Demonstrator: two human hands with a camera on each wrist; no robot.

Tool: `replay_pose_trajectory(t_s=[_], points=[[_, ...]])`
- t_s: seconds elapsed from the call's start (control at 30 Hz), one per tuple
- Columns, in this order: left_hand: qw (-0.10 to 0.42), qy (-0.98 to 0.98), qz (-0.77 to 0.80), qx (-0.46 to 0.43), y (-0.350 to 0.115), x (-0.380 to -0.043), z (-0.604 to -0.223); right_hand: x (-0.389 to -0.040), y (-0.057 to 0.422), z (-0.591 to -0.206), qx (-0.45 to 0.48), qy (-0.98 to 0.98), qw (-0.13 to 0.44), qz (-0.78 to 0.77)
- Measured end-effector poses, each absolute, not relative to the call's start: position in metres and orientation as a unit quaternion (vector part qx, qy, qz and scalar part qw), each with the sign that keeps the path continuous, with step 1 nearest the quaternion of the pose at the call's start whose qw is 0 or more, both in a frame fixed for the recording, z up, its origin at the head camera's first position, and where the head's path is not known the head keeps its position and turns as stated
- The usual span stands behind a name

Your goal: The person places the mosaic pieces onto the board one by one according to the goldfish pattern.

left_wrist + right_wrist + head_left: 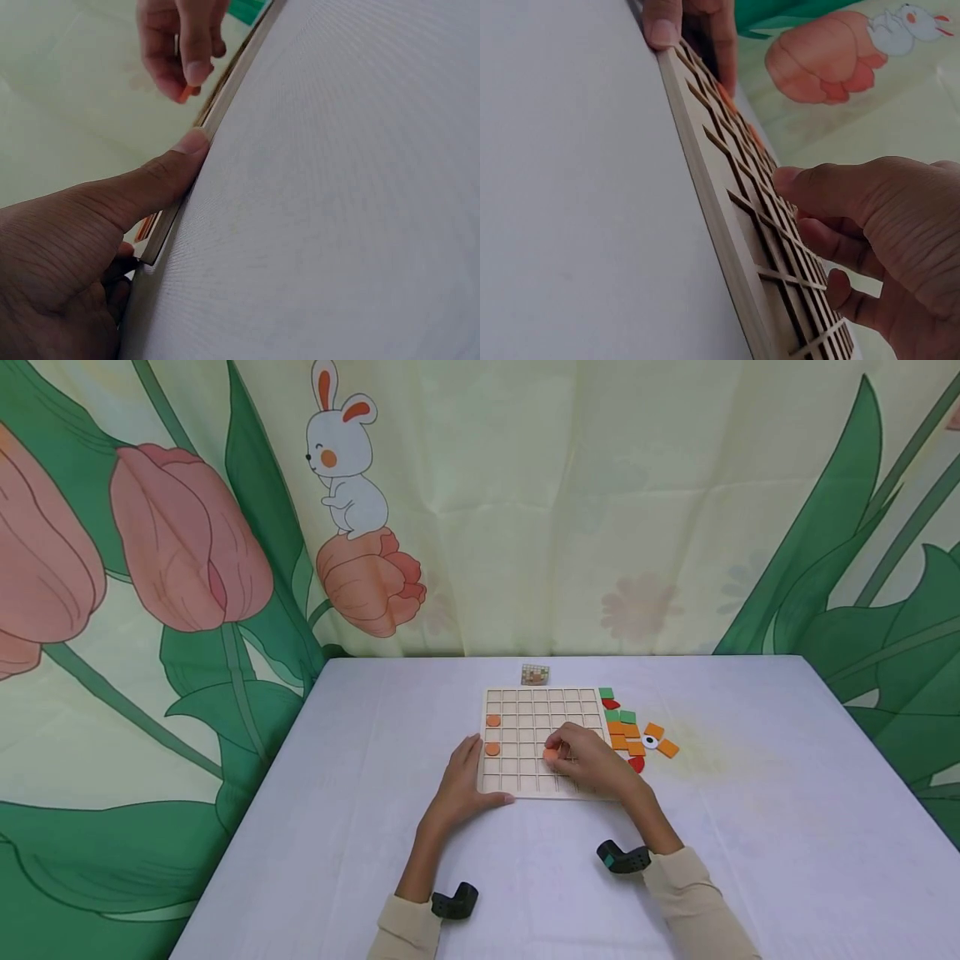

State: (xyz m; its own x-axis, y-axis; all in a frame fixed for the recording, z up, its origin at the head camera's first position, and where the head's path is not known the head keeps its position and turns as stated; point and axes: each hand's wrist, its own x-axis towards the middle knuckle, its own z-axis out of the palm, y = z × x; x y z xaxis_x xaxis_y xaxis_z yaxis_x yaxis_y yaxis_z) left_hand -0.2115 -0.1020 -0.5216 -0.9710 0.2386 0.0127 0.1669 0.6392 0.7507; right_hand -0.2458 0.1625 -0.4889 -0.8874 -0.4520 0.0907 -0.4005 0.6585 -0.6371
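A pale wooden grid board (520,787) lies on the table, its raised strips forming square cells. My left hand (459,785) steadies the board's near left corner, the thumb along the front edge and the fingers against the left side. Over the middle of the grid, my right hand (588,760) pinches an orange disc (551,754) between thumb and fingertips; in the left wrist view this disc (186,93) shows edge-on. Two more orange discs, an upper one (492,721) and a lower one (492,749), sit in the leftmost column. In the right wrist view, the right fingers hide the held disc.
Right of the board lie orange squares (667,748), green pieces (627,717), red pieces (636,764) and a white eye-like disc (650,741). Behind the board stands a small patterned block (535,675). A white cloth covers the table (337,793); a printed curtain (495,510) hangs behind.
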Motion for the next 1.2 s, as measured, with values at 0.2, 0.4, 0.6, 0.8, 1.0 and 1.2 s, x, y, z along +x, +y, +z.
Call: replay_pose_trajectory(t_s=[0.2,0.4,0.6,0.8,1.0,1.2], points=[[0.04,0.906,0.404,0.118,-0.103,-0.211,-0.521,-0.244,0.141,-0.494,-0.254,0.906,0.039,-0.336],[0.045,0.904,0.408,0.117,-0.102,-0.212,-0.52,-0.242,0.124,-0.497,-0.269,0.906,0.021,-0.325],[0.044,0.906,0.405,0.116,-0.102,-0.211,-0.519,-0.242,0.113,-0.499,-0.268,0.908,0.012,-0.323],[0.046,0.909,0.399,0.114,-0.103,-0.21,-0.518,-0.24,0.105,-0.501,-0.265,0.907,0.012,-0.327],[0.047,0.913,0.389,0.114,-0.102,-0.21,-0.519,-0.24,0.101,-0.5,-0.249,0.913,0.024,-0.321],[0.047,0.913,0.388,0.115,-0.102,-0.211,-0.519,-0.242,0.099,-0.502,-0.241,0.916,0.03,-0.318]])
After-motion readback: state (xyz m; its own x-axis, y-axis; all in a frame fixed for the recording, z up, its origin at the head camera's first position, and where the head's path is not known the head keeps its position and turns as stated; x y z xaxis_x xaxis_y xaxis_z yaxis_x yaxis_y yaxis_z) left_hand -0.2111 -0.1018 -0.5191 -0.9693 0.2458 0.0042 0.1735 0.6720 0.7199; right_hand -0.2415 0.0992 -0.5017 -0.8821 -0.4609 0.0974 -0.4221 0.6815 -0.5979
